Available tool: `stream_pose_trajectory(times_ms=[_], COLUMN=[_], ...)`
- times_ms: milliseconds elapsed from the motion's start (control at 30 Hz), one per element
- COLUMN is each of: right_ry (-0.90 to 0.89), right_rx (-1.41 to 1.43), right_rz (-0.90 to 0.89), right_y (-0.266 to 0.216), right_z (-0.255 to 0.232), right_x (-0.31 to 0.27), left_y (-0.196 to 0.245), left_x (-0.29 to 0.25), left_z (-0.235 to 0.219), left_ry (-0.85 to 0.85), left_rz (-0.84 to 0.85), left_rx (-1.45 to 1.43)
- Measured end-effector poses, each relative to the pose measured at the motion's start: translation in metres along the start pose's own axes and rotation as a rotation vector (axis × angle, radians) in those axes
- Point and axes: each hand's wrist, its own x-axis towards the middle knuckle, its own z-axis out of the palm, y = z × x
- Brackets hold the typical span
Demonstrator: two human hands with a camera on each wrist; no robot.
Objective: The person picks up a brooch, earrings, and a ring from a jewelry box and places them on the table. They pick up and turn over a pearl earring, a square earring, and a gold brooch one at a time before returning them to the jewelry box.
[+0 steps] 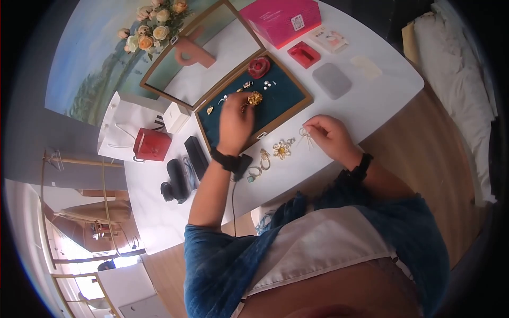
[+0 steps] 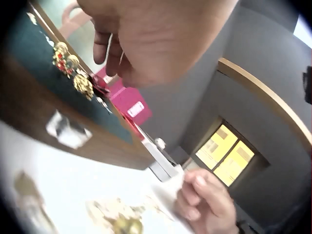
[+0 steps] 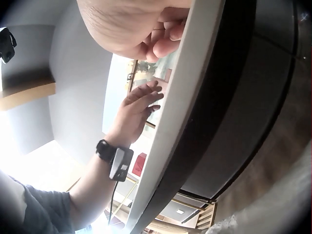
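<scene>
In the head view my left hand (image 1: pixel 236 124) hangs over the dark teal lining (image 1: pixel 281 100) of a shallow framed case, beside a gold piece (image 1: pixel 255 98). Its fingers are loosely bent with nothing visible between them in the left wrist view, where the gold piece (image 2: pixel 83 86) lies apart from the hand (image 2: pixel 156 39). My right hand (image 1: pixel 333 139) pinches the looped end of a thin, pale gold piece (image 1: pixel 309 141) at the table's front. The right wrist view shows that hand (image 3: pixel 134 24) with curled fingers; the piece is hidden there.
A flower-shaped piece (image 1: pixel 282 150) and several rings lie before the case. Its glass lid (image 1: pixel 212 42) stands raised. A red rose-like item (image 1: pixel 259 68) sits on the lining. Right of the case are a pink box (image 1: pixel 281 21) and a grey case (image 1: pixel 332 80); left, a red bag (image 1: pixel 152 144) and black cases.
</scene>
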Motion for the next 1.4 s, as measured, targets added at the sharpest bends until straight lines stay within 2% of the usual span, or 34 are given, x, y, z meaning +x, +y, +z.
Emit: stream_pose_trajectory(times_ms=[33, 100, 133, 200, 367, 467, 567, 667, 767, 800, 867, 967, 1000, 1100, 1167, 1233, 1300, 1333, 1400], right_ry=[-0.007, -0.01, -0.008, 0.006, -0.013, -0.009, -0.009, -0.021, -0.025, -0.025, -0.021, -0.01, -0.006, -0.021, -0.012, -0.003, -0.024, -0.031, -0.044], right_rx=[-0.004, -0.012, -0.015, -0.021, -0.04, -0.033, -0.032, -0.023, -0.04, -0.05, -0.048, -0.045, -0.041, -0.045, -0.055, -0.069, -0.092, -0.1, -0.115], right_rz=[0.009, 0.019, 0.02, 0.003, 0.031, 0.017, 0.021, 0.057, 0.056, 0.051, 0.033, 0.013, 0.007, 0.026, 0.005, -0.036, -0.035, -0.038, -0.027], right_y=[-0.002, -0.005, -0.005, -0.007, -0.011, -0.008, -0.008, -0.006, -0.008, -0.009, -0.005, -0.005, -0.004, -0.01, -0.007, -0.007, -0.007, -0.006, -0.006], right_z=[0.0, -0.002, -0.001, -0.002, -0.003, -0.002, -0.001, 0.0, -0.001, -0.001, 0.0, -0.001, 0.0, -0.004, -0.002, -0.002, -0.001, 0.0, 0.001], right_x=[0.001, 0.002, 0.001, 0.001, 0.001, 0.001, 0.001, 0.001, 0.002, 0.002, 0.002, 0.0, 0.0, 0.0, -0.002, 0.0, 0.0, -0.001, 0.0], left_y=[-0.018, -0.064, -0.082, -0.11, -0.122, -0.134, -0.137, -0.143, -0.148, -0.151, -0.135, -0.115, -0.106, -0.081, -0.049, -0.029, -0.012, -0.015, -0.011], left_x=[0.004, 0.012, 0.015, 0.021, 0.032, 0.032, 0.03, 0.029, 0.034, 0.036, 0.042, 0.04, 0.032, -0.009, -0.051, -0.093, -0.136, -0.157, -0.19], left_z=[-0.001, 0.0, 0.001, 0.003, 0.017, 0.025, 0.03, 0.036, 0.04, 0.038, 0.023, 0.002, -0.005, -0.035, -0.06, -0.082, -0.096, -0.098, -0.101], left_ry=[0.046, 0.028, 0.054, -0.039, -0.118, -0.043, 0.033, 0.06, 0.2, 0.198, 0.187, 0.262, 0.266, 0.149, 0.065, 0.017, 0.006, 0.035, 0.05], left_rz=[-0.058, -0.175, -0.134, -0.186, -0.333, -0.357, -0.291, -0.346, -0.118, -0.226, -0.441, -0.477, -0.424, -0.316, -0.405, -0.321, -0.515, -0.4, -0.461], left_rx=[0.091, 0.217, 0.259, 0.238, -0.047, -0.005, -0.033, -0.006, 0.241, 0.178, 0.046, -0.103, -0.27, -0.449, -0.422, -0.204, -0.212, -0.081, 0.064])
